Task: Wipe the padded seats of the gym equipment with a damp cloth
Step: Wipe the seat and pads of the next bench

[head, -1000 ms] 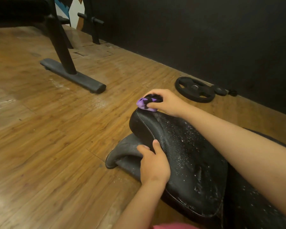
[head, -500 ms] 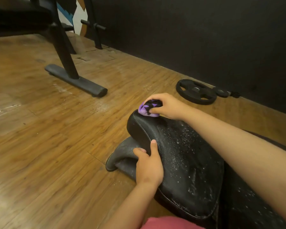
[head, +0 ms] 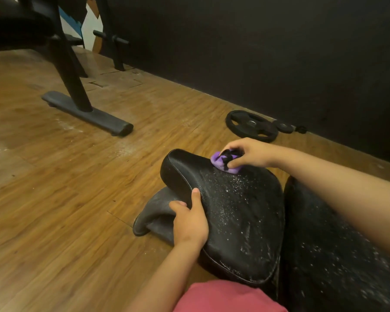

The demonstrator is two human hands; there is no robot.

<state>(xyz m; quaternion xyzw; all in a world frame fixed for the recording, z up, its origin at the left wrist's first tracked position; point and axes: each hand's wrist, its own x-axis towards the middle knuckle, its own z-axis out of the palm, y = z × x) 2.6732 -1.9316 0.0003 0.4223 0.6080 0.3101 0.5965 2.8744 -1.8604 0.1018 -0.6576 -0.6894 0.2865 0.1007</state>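
A black padded seat point(head: 239, 212) lies low in front of me, its surface wet and speckled with white droplets. A second black pad point(head: 329, 255) adjoins it on the right, also speckled. My right hand point(head: 248, 154) grips a bunched purple and black cloth point(head: 224, 162) and presses it on the seat's far end. My left hand point(head: 190, 221) holds the seat's left edge, thumb on top and fingers curled under the rim.
A grey rubber foot point(head: 153, 219) of the bench sticks out below the seat. A black bench frame with a floor bar point(head: 88, 113) stands at the far left. Weight plates point(head: 251, 126) lie by the dark wall point(head: 257, 52). Wooden floor point(head: 54, 199) stretches to the left.
My right hand has slid the cloth from the seat's far tip back and to the right along the top. My left hand keeps its hold on the edge.
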